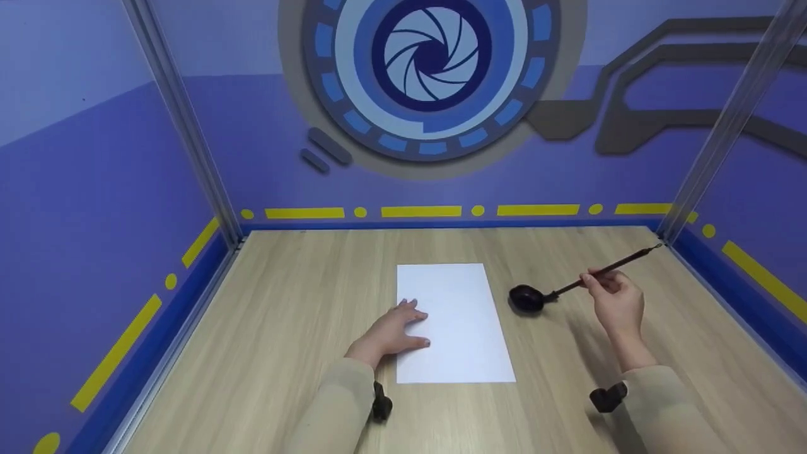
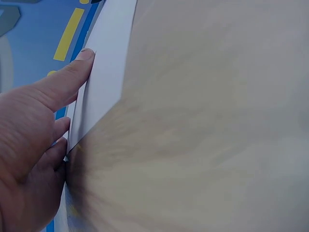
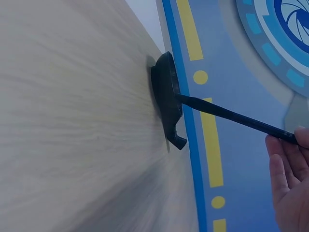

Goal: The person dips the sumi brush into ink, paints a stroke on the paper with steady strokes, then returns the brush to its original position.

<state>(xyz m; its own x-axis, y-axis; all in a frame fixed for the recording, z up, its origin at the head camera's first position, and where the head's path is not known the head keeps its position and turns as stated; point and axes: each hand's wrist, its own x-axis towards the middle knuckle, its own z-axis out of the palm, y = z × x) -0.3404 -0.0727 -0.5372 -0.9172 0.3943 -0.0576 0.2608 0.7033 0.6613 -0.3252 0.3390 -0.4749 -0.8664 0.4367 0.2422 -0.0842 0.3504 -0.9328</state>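
Observation:
A white sheet of paper (image 1: 463, 321) lies on the wooden table. My left hand (image 1: 394, 331) rests on its left part, thumb and fingers spread; the left wrist view shows the thumb (image 2: 72, 79) along the sheet near its edge. To the right of the paper sits a small black ink dish (image 1: 526, 299) with a short handle. My right hand (image 1: 618, 306) pinches a dark, slender writing brush (image 1: 621, 260) between thumb and fingers. Its lower end slants down to the dish; in the right wrist view the bristle end (image 3: 186, 99) is at the dish's rim.
The pale wood table (image 1: 284, 315) is bordered by blue painted walls at the back and both sides. Metal posts (image 1: 189, 120) stand at the two rear corners. A black band device (image 1: 381, 403) is on each wrist.

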